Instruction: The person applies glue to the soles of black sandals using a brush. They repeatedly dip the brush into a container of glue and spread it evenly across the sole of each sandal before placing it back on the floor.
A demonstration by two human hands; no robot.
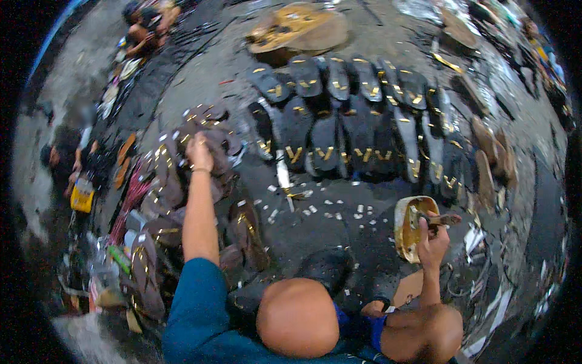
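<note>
My left hand (200,153) reaches out onto a heap of brown flip-flops (165,173) on the left. It touches the top of the heap, but its fingers are smeared, and whether they grip one is unclear. On the right, my right hand (433,241) is closed around a short tool with a dark brown end (448,219); its exact kind does not show. Just behind that hand lies a cream oblong tub (407,233) with stained walls. A single brown flip-flop (247,233) rests on the dark ground near my left forearm.
Rows of black flip-flops (325,144) with gold straps fill the middle distance. Small white scraps (312,209) dot the dark ground before them. A broad yellowish block (297,33) stands beyond. Other people (148,27) sit at the far left, near a yellow container (82,195).
</note>
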